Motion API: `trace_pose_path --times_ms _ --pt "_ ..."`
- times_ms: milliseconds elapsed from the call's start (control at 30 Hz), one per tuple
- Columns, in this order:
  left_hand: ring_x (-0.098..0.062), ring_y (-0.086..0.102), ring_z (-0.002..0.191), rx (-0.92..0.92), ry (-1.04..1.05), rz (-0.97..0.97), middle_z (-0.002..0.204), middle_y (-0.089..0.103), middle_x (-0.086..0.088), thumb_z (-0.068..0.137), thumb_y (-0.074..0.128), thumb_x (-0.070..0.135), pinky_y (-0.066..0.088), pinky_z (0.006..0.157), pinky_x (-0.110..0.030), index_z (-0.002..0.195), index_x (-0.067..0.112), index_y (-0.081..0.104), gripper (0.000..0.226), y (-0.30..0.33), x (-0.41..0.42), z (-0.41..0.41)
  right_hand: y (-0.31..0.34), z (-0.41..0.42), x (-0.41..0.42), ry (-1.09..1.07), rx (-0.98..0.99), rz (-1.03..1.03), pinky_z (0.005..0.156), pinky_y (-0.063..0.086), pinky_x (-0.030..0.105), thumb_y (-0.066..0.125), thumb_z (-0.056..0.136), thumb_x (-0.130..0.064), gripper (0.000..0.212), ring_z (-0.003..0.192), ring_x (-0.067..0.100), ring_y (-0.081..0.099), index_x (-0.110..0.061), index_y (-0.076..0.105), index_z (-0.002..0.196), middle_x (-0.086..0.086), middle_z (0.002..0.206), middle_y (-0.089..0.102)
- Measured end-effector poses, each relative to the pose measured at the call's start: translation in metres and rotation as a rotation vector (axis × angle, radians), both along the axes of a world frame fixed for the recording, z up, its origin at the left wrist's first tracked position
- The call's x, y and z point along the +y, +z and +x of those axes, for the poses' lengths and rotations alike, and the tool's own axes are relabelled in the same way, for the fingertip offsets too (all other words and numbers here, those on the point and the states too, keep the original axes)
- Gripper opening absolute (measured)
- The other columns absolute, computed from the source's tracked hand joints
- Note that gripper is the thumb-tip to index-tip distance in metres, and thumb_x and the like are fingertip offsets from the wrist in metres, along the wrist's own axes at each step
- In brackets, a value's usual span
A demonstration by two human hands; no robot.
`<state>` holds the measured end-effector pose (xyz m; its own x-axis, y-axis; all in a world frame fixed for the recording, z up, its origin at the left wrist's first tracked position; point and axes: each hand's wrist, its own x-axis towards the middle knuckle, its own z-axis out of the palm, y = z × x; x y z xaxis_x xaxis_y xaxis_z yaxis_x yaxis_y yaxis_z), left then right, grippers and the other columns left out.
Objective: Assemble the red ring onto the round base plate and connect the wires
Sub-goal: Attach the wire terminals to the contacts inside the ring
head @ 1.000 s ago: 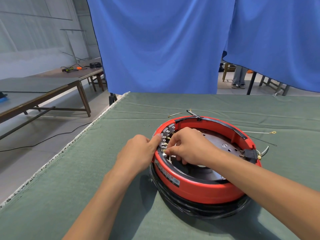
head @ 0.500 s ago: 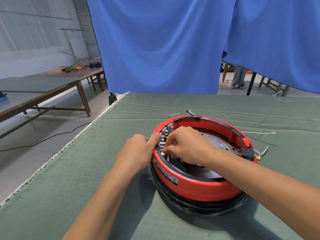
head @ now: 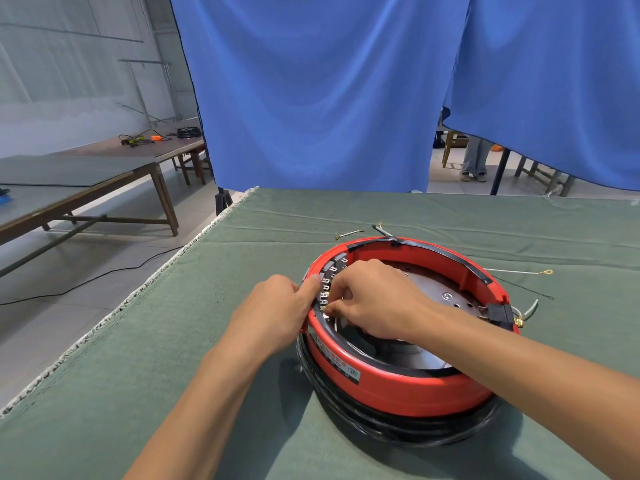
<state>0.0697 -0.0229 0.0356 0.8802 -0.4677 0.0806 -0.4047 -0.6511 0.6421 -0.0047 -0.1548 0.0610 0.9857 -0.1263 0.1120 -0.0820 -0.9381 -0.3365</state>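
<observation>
Head view: red ring (head: 398, 386) sits on the round base plate (head: 446, 289) on a green cloth-covered table (head: 138, 358), right of the table's middle, with a black band (head: 398, 431) showing beneath the ring's near edge. A row of small metal terminals (head: 326, 289) lines the inner left wall of the ring. The left hand (head: 273, 313) lies against the ring's outer left side, fingers curled and its thumb pressed on the rim beside the terminals. The right hand (head: 377, 303) reaches over the ring into its interior, fingers curled and fingertips pinched together at the lower terminals; what they pinch is too small to make out, though a thin white wire (head: 335, 323) runs down just below them. A black connector block (head: 498, 311) sits on the ring's right rim, with short wire ends (head: 528, 310) sticking out past it. A loose wire with a ring lug (head: 519, 271) lies on the cloth beyond the ring, and another short one (head: 348, 234) lies behind it. Blue curtains (head: 311, 91) hang behind the table. Wooden tables (head: 86, 181) stand at the left, and a person's legs (head: 476, 157) show under the curtain's gap.
</observation>
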Motion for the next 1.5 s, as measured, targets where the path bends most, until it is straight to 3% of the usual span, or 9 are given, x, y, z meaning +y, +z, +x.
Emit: trace_pose_path --times_ms 167,267,467,533,667,867,967,1200,1500 --pt "-0.028 0.037 0.051 -0.013 -0.006 0.025 0.043 0.037 -0.004 0.092 0.040 0.054 0.033 0.056 -0.033 0.045 0.012 0.033 0.063 0.0019 0.0002 -0.0013 0.0007 -0.0010 0.0005 -0.002 -0.015 -0.015 0.067 0.039 0.029 0.063 0.087 -0.035 0.013 0.089 0.021 0.063 -0.026 0.072 0.086 -0.001 0.087 0.072" --pt "-0.030 0.043 0.055 -0.021 -0.032 0.055 0.047 0.043 -0.006 0.094 0.036 0.053 0.037 0.058 -0.034 0.047 0.011 0.037 0.063 0.0045 -0.0003 -0.0012 0.0009 -0.0008 0.0010 -0.024 -0.021 0.015 0.068 0.042 0.028 0.065 0.085 -0.037 0.013 0.088 0.019 0.063 -0.026 0.072 0.081 -0.002 0.083 0.072" --pt "-0.038 0.060 0.074 -0.033 -0.042 0.089 0.061 0.056 -0.014 0.096 0.032 0.053 0.048 0.070 -0.039 0.053 0.009 0.044 0.063 0.0073 0.0000 -0.0034 0.0008 -0.0023 0.0034 -0.015 -0.024 -0.015 0.069 0.042 0.030 0.063 0.086 -0.034 0.013 0.088 0.021 0.063 -0.025 0.070 0.080 -0.002 0.084 0.071" --pt "-0.040 0.060 0.076 -0.024 -0.057 0.085 0.065 0.058 -0.017 0.096 0.033 0.053 0.049 0.071 -0.040 0.055 0.008 0.045 0.063 0.0059 0.0009 -0.0041 0.0009 -0.0027 0.0037 -0.007 -0.027 -0.048 0.067 0.039 0.029 0.061 0.087 -0.032 0.012 0.088 0.022 0.062 -0.025 0.070 0.081 -0.002 0.085 0.070" --pt "-0.040 0.060 0.077 -0.010 -0.053 0.083 0.070 0.062 -0.021 0.096 0.034 0.052 0.049 0.071 -0.040 0.060 0.003 0.049 0.063 0.0053 0.0009 -0.0021 0.0016 -0.0018 0.0026 -0.022 0.004 0.032 0.074 0.050 0.031 0.065 0.085 -0.033 0.013 0.084 0.020 0.064 -0.024 0.071 0.077 -0.002 0.080 0.072" --pt "-0.042 0.058 0.072 0.026 -0.078 0.064 0.072 0.061 -0.027 0.094 0.037 0.048 0.049 0.069 -0.043 0.057 0.003 0.047 0.059 0.0044 0.0000 -0.0027 0.0006 -0.0027 0.0021 -0.012 0.017 -0.028 0.067 0.043 0.029 0.064 0.085 -0.034 0.013 0.085 0.021 0.063 -0.025 0.070 0.078 -0.002 0.082 0.071" --pt "-0.042 0.059 0.075 0.031 -0.076 0.056 0.075 0.063 -0.026 0.094 0.037 0.047 0.049 0.072 -0.043 0.056 0.005 0.046 0.057 0.0049 -0.0007 -0.0030 0.0006 -0.0040 0.0014 -0.018 0.010 0.015 0.074 0.051 0.033 0.064 0.085 -0.032 0.015 0.083 0.020 0.064 -0.023 0.069 0.074 0.000 0.079 0.072" --pt "-0.042 0.059 0.076 0.034 -0.099 0.033 0.075 0.062 -0.025 0.095 0.037 0.043 0.049 0.071 -0.044 0.052 0.011 0.042 0.055 0.0063 -0.0018 -0.0050 0.0014 -0.0067 0.0024 -0.021 0.004 -0.008 0.076 0.051 0.034 0.062 0.086 -0.031 0.013 0.086 0.021 0.064 -0.023 0.069 0.078 0.000 0.081 0.072" --pt "-0.035 0.051 0.065 0.033 -0.102 0.050 0.065 0.056 -0.018 0.095 0.036 0.046 0.043 0.064 -0.038 0.055 0.008 0.043 0.055 0.0049 -0.0022 -0.0033 0.0025 -0.0080 0.0041 -0.023 0.006 -0.036 0.074 0.051 0.034 0.060 0.086 -0.028 0.013 0.085 0.021 0.064 -0.021 0.067 0.077 -0.001 0.082 0.072"
